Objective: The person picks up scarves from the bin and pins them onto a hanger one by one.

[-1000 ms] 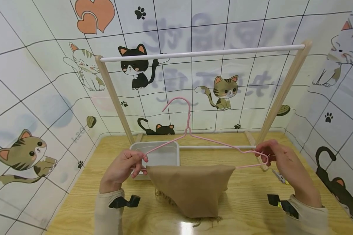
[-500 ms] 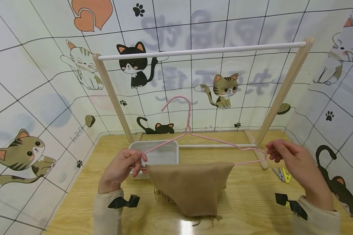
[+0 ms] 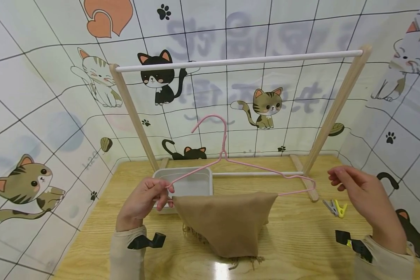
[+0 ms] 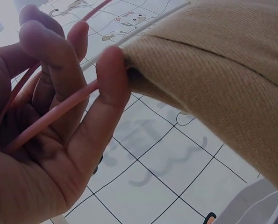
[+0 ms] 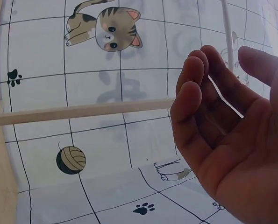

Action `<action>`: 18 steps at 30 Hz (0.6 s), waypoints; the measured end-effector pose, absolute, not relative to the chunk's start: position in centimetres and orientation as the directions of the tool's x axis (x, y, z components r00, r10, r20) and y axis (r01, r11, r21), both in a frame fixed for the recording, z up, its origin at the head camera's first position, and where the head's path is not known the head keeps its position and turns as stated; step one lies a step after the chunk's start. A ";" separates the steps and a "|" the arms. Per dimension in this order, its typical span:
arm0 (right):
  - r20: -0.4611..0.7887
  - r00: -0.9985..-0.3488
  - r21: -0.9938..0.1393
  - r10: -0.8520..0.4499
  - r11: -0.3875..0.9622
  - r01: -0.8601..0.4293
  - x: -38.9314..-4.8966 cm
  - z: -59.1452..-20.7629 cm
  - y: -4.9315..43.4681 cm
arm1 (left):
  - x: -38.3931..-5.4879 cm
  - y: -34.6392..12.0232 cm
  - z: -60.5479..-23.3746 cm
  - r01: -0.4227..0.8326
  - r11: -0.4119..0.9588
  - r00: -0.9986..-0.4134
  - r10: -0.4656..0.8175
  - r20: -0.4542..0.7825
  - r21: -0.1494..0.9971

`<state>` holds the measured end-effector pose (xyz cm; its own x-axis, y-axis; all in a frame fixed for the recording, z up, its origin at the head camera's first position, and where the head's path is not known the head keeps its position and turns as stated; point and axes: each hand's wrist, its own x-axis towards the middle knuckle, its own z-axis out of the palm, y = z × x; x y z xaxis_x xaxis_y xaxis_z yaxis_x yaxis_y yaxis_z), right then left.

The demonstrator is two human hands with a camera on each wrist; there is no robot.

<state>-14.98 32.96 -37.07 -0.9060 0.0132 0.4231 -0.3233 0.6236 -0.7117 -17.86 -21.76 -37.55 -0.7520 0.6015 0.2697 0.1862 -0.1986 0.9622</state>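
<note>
A pink wire hanger [image 3: 225, 134] is held up in front of me in the head view, its hook on top. Over its bottom bar hangs a folded brown fringed scarf [image 3: 227, 227]. My left hand [image 3: 140, 202] grips the hanger's left corner; in the left wrist view its fingers curl round the pink wire [image 4: 54, 114], one fingertip touching the scarf [image 4: 213, 79]. Apart from the hanger, beyond its right end, my right hand [image 3: 369, 200] is raised. The right wrist view has its loosely bent fingers [image 5: 188, 100] holding nothing.
A drying rack with a white top rod [image 3: 238, 62] and wooden posts [image 3: 336, 116] stands behind the hanger. On the table [image 3: 98, 241] are a grey tub [image 3: 211, 182] at back left and a grey clip [image 3: 330, 208] beside a yellow clip [image 3: 342, 210] at right.
My right hand has let go of the hanger's right end and moved right, away from it; the yellow clip now shows fully. My left hand keeps its grip, nearly still.
</note>
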 end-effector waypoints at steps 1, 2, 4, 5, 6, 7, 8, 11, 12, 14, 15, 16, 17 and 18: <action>0.414 -0.910 -0.709 0.019 0.634 -0.309 -15.0 -37.0 33.1 | -17.8 -21.8 -37.5 0.183 -0.199 -0.753 0.601 0.268 0.963; 0.400 -0.916 -0.706 0.026 0.646 -0.290 -15.0 -37.0 33.2 | -17.8 -21.8 -37.5 0.184 -0.199 -0.752 0.602 0.268 0.963; 0.365 -0.930 -0.701 0.043 0.670 -0.245 -15.1 -37.1 33.3 | -17.8 -21.8 -37.4 0.174 -0.192 -0.757 0.601 0.256 0.966; 0.346 -0.937 -0.697 0.052 0.682 -0.220 -15.1 -37.1 33.4 | -17.8 -21.8 -37.4 0.172 -0.192 -0.756 0.603 0.255 0.966; 0.329 -0.942 -0.691 0.062 0.696 -0.196 -15.1 -37.1 33.5 | -17.8 -21.8 -37.4 0.174 -0.195 -0.753 0.606 0.258 0.965; 0.313 -0.947 -0.685 0.070 0.707 -0.173 -15.1 -37.2 33.5 | -17.9 -21.8 -37.5 0.181 -0.203 -0.745 0.610 0.269 0.962; 0.301 -0.950 -0.676 0.077 0.720 -0.156 -15.2 -37.2 33.5 | -18.0 -21.8 -37.6 0.189 -0.211 -0.737 0.615 0.281 0.959; 0.281 -0.956 -0.649 0.085 0.751 -0.124 -15.3 -37.4 33.6 | -18.2 -21.9 -37.8 0.206 -0.230 -0.723 0.620 0.306 0.951; 0.280 -0.956 -0.640 0.086 0.759 -0.119 -15.3 -37.5 33.6 | -18.2 -22.0 -37.9 0.208 -0.232 -0.721 0.620 0.310 0.950; 0.274 -0.958 -0.621 0.082 0.776 -0.111 -15.4 -37.6 33.7 | -18.2 -22.0 -37.9 0.206 -0.224 -0.728 0.616 0.302 0.953; 0.267 -0.960 -0.613 0.080 0.783 -0.105 -15.5 -37.6 33.8 | -18.2 -22.0 -37.9 0.204 -0.212 -0.735 0.611 0.293 0.956; 0.259 -0.963 -0.604 0.078 0.791 -0.098 -15.5 -37.7 33.8 | -18.2 -22.0 -37.9 0.211 -0.209 -0.735 0.610 0.296 0.955; 0.249 -0.966 -0.597 0.074 0.797 -0.092 -15.6 -37.8 33.9 | -18.1 -22.0 -37.9 0.212 -0.202 -0.739 0.607 0.292 0.956; 0.236 -0.969 -0.591 0.071 0.803 -0.085 -15.6 -37.9 34.0 | -18.1 -21.9 -37.9 0.208 -0.192 -0.747 0.602 0.283 0.959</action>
